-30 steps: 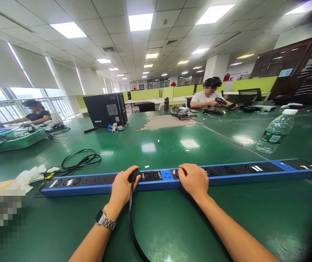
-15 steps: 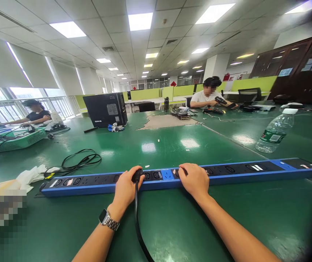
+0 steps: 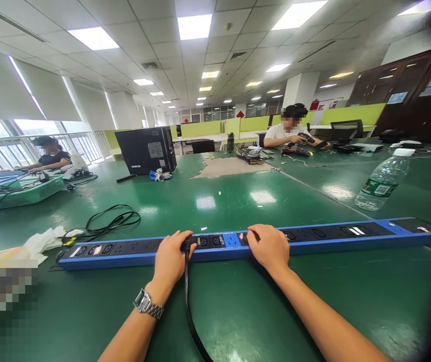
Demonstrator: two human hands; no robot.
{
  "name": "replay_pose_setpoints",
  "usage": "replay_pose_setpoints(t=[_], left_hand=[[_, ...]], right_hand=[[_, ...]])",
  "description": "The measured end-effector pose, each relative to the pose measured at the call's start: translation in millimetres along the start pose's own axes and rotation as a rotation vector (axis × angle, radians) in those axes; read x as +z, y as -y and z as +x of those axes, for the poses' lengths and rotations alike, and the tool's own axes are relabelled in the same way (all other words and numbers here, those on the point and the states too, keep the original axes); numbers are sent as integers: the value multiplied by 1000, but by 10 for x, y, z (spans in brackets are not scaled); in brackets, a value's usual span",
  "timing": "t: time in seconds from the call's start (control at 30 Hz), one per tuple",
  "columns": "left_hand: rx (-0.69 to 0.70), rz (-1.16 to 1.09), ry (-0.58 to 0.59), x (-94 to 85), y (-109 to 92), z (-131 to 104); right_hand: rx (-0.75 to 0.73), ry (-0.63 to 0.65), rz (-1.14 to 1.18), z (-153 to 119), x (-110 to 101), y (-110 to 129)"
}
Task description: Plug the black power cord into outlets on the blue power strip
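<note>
A long blue and black power strip (image 3: 124, 258) lies across the green table in front of me, its sockets facing up. My left hand (image 3: 170, 259), with a metal-band watch on its wrist, is closed on a black plug (image 3: 187, 244) at the strip's sockets, left of the middle. How deep the plug sits cannot be made out. Its thick black power cord (image 3: 187, 301) hangs down toward me. My right hand (image 3: 270, 250) is curled over the strip just right of the blue middle socket (image 3: 232, 240), gripping it; its fingertips are partly hidden.
Behind the strip lie a coiled black cable (image 3: 115, 221) and white crumpled plastic (image 3: 47, 240). A water bottle (image 3: 383, 181) stands at right. Farther back are a black computer case (image 3: 145, 151), a green basket (image 3: 30, 193) and circuit parts (image 3: 253, 156). Two people sit beyond.
My left hand has shifted slightly left and down with the plug, which shows less above the fingers. My right hand stays on the strip.
</note>
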State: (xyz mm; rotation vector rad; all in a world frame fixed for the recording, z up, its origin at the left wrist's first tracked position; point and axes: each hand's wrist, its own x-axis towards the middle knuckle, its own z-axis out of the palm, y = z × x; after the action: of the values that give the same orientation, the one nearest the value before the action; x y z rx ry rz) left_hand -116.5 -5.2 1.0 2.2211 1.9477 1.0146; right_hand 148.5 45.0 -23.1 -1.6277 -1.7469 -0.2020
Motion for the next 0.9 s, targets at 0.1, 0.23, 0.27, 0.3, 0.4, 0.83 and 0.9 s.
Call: replay_pose_setpoints(t=[0.1,0.23,0.27,0.3,0.4,0.83,0.9], left_hand=[[18,18,7,-2,-8,-7],[-9,-70,-32,-1,34,-13],[-36,-110,-47,-3,45,-11],[-69,-169,-70,-8,48,-5],[-146,-433,-176,-21,-46,42],[32,-235,89,517,-1016,301],[44,-221,117,476,-1003,307]], right_hand=[[-17,9,2,-2,-8,-16],[-21,2,9,-1,-9,-22],[-17,-1,7,0,-8,-19],[-11,-4,3,1,-6,-14],[0,-9,-2,4,-3,1],[-63,-10,-9,2,-10,-38],[-62,-14,-5,2,-14,-39]])
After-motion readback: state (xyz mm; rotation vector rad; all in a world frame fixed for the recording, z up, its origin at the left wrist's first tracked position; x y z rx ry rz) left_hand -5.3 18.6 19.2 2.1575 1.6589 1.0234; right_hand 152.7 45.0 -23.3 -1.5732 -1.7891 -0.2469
